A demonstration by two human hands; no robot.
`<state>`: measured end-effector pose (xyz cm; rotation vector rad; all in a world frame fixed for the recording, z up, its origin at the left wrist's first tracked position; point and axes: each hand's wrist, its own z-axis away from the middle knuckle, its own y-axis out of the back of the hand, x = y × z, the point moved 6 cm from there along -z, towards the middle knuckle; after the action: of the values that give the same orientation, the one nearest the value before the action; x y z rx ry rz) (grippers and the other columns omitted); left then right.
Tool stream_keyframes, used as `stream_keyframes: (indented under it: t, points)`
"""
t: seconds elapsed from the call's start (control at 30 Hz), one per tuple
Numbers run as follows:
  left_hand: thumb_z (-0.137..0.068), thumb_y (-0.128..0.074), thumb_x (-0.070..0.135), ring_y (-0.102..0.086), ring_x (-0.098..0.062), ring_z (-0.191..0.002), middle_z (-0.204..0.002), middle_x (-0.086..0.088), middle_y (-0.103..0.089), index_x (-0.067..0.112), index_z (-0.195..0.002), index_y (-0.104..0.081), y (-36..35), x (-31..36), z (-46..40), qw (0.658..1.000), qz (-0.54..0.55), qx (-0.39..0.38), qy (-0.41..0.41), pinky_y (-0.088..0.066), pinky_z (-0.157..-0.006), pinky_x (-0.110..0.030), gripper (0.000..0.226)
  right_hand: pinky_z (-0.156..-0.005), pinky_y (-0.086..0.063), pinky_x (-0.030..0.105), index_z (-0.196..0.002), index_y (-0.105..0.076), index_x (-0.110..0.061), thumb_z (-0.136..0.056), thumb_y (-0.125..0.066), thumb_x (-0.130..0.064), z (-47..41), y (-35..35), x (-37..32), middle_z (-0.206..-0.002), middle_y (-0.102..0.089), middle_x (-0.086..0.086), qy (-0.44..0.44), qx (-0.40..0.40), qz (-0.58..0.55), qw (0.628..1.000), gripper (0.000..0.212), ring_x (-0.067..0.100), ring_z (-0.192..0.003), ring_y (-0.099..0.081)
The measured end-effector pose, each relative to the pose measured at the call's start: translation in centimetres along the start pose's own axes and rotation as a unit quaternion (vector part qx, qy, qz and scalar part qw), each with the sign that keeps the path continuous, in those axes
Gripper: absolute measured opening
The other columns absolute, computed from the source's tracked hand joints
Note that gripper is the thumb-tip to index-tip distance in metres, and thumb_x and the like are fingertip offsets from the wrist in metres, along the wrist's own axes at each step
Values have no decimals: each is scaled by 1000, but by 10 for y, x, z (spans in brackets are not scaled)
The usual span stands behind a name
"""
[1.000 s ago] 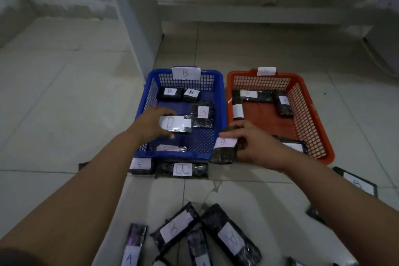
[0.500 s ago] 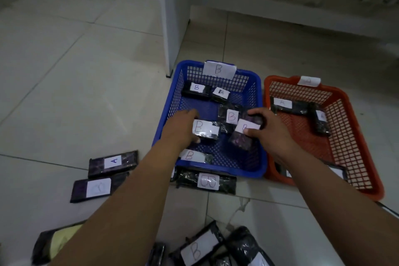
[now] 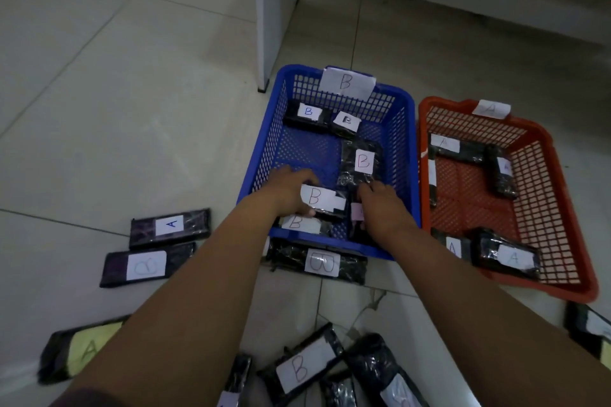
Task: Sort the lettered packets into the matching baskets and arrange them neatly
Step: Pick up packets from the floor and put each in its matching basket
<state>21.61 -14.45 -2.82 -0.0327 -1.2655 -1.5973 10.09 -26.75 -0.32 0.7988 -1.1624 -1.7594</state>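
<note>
A blue basket (image 3: 410,129) tagged B holds several black packets labelled B. Beside it on the right, an orange basket (image 3: 558,172) tagged A holds several packets labelled A. My left hand (image 3: 287,192) is inside the blue basket's near end, gripping a black packet with a white B label (image 3: 322,200). My right hand (image 3: 380,208) is next to it, fingers closed over a small pink-labelled packet (image 3: 356,212) that is mostly hidden under the palm. Another B packet (image 3: 302,224) lies under my left hand.
Loose packets lie on the tiled floor: an A packet (image 3: 170,226) and a B packet (image 3: 147,265) at left, a B packet (image 3: 319,262) against the blue basket's front, a yellow-labelled A packet (image 3: 82,350), and several more near my elbows. A white post (image 3: 269,16) stands behind the blue basket.
My right hand carried the pink-labelled packet from the gap between the baskets into the blue basket and lowered it toward the near end. My left hand stayed on its B packet. The camera tilted down.
</note>
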Motion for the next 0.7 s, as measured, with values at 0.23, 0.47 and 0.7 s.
stream_keyframes:
  t: [0.23, 0.47, 0.7]
  points:
    - [-71, -79, 37, -30, -31, -128, -135, -12, -40, 32, -133, -44, 0, 7, 6, 998, -66, 3, -6, -31, -104, -35, 72, -100, -32, 38, -133, -44, -15, -80, -68, -37, 0, 16, 0, -131, -47, 11, 39, -14, 121, 992, 62, 29, -122, -37]
    - [-85, -67, 27, -51, -18, -115, -128, -5, -53, 21, -131, -50, 39, 36, 43, 988, 33, 120, -92, -39, -97, -26, 50, -88, -46, 32, -110, -64, -16, -85, -63, -14, 50, 40, -13, -103, -64, 4, 61, 145, -243, 957, 25, 21, -101, -55]
    - [-90, -54, 14, -54, -9, -68, -81, 4, -59, 16, -101, -58, 55, 19, 142, 922, 39, 350, -162, -45, -64, -24, 12, -55, -39, 15, -94, -60, -18, -86, -58, -4, 138, 32, -24, -65, -54, -4, -17, 272, -514, 813, 16, 5, -57, -46]
